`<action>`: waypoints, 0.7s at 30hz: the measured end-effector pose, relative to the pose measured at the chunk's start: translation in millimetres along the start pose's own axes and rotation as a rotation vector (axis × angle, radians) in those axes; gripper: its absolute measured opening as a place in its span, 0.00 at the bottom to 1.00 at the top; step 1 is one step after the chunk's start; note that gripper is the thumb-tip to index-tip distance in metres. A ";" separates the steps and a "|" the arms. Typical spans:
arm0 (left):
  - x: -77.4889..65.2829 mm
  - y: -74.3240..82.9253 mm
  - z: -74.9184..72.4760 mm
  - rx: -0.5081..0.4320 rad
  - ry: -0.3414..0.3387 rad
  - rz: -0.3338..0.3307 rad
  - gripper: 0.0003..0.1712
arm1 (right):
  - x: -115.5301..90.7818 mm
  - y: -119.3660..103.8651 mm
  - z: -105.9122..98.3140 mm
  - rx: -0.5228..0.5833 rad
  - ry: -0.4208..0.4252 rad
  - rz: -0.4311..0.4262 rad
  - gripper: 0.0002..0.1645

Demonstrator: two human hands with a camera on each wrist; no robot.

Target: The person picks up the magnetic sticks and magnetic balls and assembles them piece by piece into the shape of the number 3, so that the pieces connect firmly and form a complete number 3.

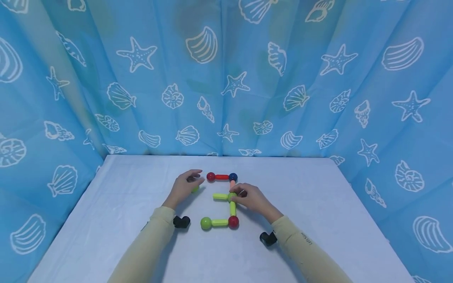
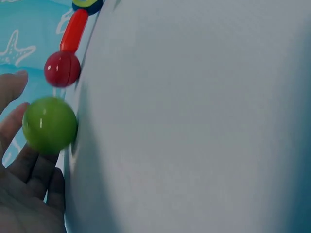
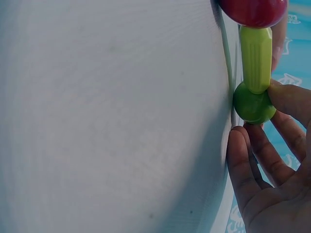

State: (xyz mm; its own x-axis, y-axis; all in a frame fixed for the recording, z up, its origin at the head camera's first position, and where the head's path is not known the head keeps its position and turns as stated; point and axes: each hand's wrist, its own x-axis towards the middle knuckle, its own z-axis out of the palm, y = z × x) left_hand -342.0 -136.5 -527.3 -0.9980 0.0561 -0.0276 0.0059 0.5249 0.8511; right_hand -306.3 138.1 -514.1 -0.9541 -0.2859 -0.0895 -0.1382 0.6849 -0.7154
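My right hand (image 1: 252, 197) pinches a green ball (image 3: 253, 103) between thumb and fingers. From that ball run a yellow-green rod (image 1: 220, 196) to the left, a pinkish rod (image 1: 232, 184) to a dark blue ball (image 1: 232, 177), and another yellow-green rod (image 3: 256, 58) to a red ball (image 1: 233, 222). My left hand (image 1: 185, 188) is beside a loose green ball (image 2: 50, 125), its fingers spread and loosely bent around one side. Whether a fingertip touches that ball, I cannot tell.
A red rod (image 1: 221, 177) joins the blue ball to a red ball (image 1: 210, 177) at the back. Nearer me, a yellow-green rod (image 1: 220, 223) ends in a green ball (image 1: 206, 223). Behind the white table (image 1: 301, 188) hangs a blue seashell curtain (image 1: 247, 110).
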 end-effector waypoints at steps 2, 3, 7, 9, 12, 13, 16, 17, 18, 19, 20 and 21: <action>-4.1 -3.7 -5.6 0.004 -0.003 0.010 0.27 | 0.6 0.4 0.0 0.001 0.001 0.002 0.14; -6.3 -5.6 -8.5 0.005 -0.004 0.013 0.27 | 0.8 0.4 -0.1 0.001 0.000 0.002 0.14; -14.7 -13.4 -18.8 0.015 -0.009 0.031 0.27 | 0.9 0.7 -0.8 0.002 -0.002 -0.007 0.15; -18.5 -16.2 -22.2 0.018 -0.006 0.040 0.27 | 0.6 0.9 -1.5 0.003 0.003 -0.008 0.15; -23.3 -18.1 -23.6 0.039 -0.012 0.052 0.28 | 0.2 1.1 -2.2 0.004 0.014 0.004 0.15; -24.6 -18.2 -23.2 0.050 -0.013 0.051 0.28 | 0.2 1.1 -2.1 0.007 0.016 0.009 0.15; -28.0 -17.6 -21.0 0.075 -0.012 0.047 0.26 | 0.2 0.8 -1.0 0.006 0.014 0.015 0.14; -28.8 -17.6 -20.2 0.080 -0.007 0.045 0.25 | 0.5 0.5 -0.5 0.008 0.014 0.015 0.14; -29.5 -17.8 -19.7 0.083 0.001 0.045 0.24 | 0.8 0.3 0.1 0.008 0.013 0.014 0.14; -30.1 -18.1 -19.3 0.086 0.009 0.046 0.22 | 1.1 0.0 0.7 0.009 0.011 0.013 0.14; -30.6 -18.4 -19.2 0.086 0.015 0.048 0.21 | 1.3 -0.1 1.2 0.009 0.012 0.012 0.14; -31.2 -18.5 -19.1 0.084 0.019 0.050 0.20 | 1.6 -0.2 1.7 0.010 0.012 0.013 0.14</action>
State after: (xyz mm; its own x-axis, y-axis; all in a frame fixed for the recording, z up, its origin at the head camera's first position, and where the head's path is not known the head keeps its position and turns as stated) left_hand -312.1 -164.1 -532.2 -0.9974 0.0683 0.0250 0.0606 0.5916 0.8039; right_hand -307.3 136.4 -515.3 -0.9589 -0.2691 -0.0903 -0.1234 0.6816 -0.7212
